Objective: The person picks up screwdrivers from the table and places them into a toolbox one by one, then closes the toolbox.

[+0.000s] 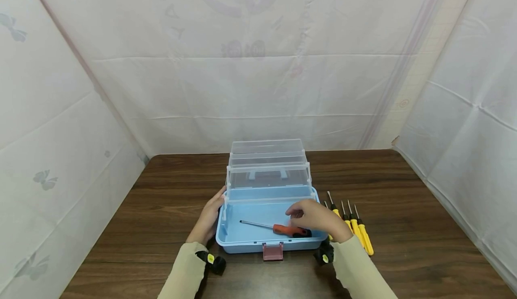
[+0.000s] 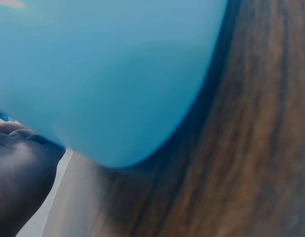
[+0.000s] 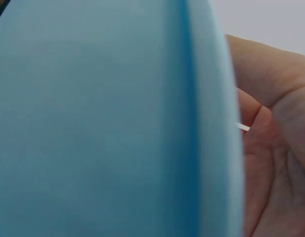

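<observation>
Left grip (image 1: 208, 218) touches box edge (image 1: 220, 235), right grip (image 1: 317, 217) above open interior (image 1: 250, 212).

The sleeves (image 1: 183, 270) are pale cream — the wrist cameras (image 1: 219, 266) black, with yellow labels (image 1: 210, 258).

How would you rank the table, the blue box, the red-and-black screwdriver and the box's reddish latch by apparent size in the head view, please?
1. Table
2. Blue box
3. Red-and-black screwdriver, thin but clearly longer than the latch
4. Reddish latch
</observation>
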### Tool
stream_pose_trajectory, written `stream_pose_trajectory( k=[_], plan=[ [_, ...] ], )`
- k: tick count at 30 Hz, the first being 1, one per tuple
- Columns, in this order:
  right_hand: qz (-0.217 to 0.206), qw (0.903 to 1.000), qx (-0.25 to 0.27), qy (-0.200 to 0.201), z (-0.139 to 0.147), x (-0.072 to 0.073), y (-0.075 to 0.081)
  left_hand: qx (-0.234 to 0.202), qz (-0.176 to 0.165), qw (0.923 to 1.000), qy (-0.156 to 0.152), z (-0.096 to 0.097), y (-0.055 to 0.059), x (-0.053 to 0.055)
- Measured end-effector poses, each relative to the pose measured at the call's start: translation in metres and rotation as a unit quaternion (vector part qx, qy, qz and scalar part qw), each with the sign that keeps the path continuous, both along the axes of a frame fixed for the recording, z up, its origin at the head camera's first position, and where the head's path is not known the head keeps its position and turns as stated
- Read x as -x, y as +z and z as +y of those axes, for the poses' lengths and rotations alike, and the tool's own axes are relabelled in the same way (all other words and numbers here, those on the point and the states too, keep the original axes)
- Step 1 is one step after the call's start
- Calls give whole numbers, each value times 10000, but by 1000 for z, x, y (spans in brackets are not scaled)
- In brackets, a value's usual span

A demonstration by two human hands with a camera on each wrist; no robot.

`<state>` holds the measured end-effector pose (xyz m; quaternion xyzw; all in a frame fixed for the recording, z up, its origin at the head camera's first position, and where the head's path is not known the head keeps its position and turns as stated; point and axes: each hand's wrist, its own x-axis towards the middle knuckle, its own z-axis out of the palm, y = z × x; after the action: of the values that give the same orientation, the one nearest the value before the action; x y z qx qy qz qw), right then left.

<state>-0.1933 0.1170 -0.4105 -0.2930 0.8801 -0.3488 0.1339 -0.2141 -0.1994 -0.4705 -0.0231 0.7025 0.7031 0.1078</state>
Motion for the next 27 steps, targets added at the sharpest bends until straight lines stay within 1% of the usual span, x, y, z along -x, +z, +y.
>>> stream_pose_trajectory(
  k=[6,11,18,22,27],
  plan=[
    [103,9999,58,-55,8,0,6,-58,7,10000,60,-1,-2,1],
    [192,9997,86,-133,15,-1,11,-93,17,10000,30,-1,-2,2],
    [423,9985,211,-277,25,-4,17,-106,31,9999,-24,-1,-3,2],
    [385,9980,227,-439,32,-6,21,-101,46,9999,-24,-1,-3,2],
    [356,9972,167,-642,41,-6,21,-132,89,9999,-50,-1,-3,2]
  ],
)
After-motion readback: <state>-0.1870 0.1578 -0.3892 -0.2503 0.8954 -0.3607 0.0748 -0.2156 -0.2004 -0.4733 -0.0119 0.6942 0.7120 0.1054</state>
